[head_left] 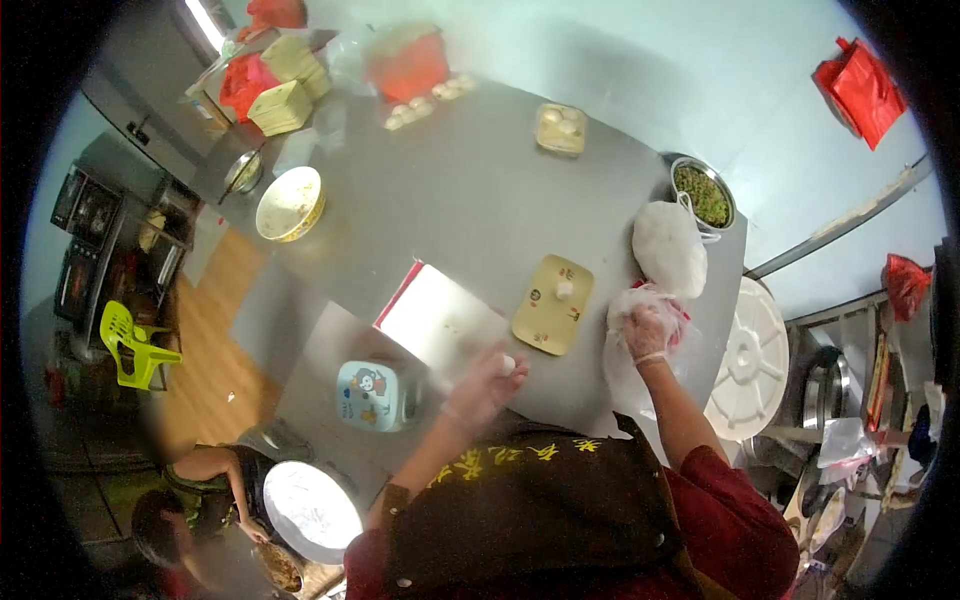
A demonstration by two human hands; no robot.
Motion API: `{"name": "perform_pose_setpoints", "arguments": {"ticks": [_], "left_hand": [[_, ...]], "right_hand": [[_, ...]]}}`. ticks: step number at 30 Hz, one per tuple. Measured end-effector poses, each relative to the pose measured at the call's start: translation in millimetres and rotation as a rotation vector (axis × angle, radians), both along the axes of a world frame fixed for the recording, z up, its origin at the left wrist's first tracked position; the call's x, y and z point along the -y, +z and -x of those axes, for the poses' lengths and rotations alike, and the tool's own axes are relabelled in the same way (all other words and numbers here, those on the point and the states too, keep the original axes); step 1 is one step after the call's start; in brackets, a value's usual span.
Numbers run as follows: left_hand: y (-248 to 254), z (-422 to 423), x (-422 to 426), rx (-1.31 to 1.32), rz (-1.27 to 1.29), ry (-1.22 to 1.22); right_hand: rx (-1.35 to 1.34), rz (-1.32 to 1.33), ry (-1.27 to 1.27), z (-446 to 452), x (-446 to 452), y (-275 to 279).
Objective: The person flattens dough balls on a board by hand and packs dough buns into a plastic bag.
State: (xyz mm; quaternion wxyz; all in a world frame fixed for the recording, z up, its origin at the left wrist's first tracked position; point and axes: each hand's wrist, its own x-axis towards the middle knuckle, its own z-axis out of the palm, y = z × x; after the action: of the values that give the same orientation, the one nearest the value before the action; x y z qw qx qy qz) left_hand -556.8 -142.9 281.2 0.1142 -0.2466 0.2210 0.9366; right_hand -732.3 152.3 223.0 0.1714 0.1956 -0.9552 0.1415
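A small white ball, which looks like dough, rests in the curled fingers of my left hand [475,390], by the near edge of a white board [440,315] with a red edge. My right hand [646,332], in a clear glove, is bent into a clear plastic bag [630,375]; its fingers curl at the bag and what lies under them is hidden. Between my hands lies a yellow tray [545,325] with one small white piece [564,290] on it. A full white bag [670,248] sits just beyond my right hand.
A metal bowl of chopped green filling [703,195] stands back right, near a box of white balls [560,130]. At left are a yellow-white bowl [290,205] and a blue-lidded container [370,397]. Another person [205,510] sits lower left beside a floury basin [312,510].
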Motion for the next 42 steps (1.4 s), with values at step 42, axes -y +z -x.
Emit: {"name": "perform_pose_setpoints", "arguments": {"ticks": [42], "left_hand": [[-10, -50, 89, 0.000, 1.356, -0.225]], "right_hand": [[0.516, -0.232, 0.650, -57, 313, 148]]}}
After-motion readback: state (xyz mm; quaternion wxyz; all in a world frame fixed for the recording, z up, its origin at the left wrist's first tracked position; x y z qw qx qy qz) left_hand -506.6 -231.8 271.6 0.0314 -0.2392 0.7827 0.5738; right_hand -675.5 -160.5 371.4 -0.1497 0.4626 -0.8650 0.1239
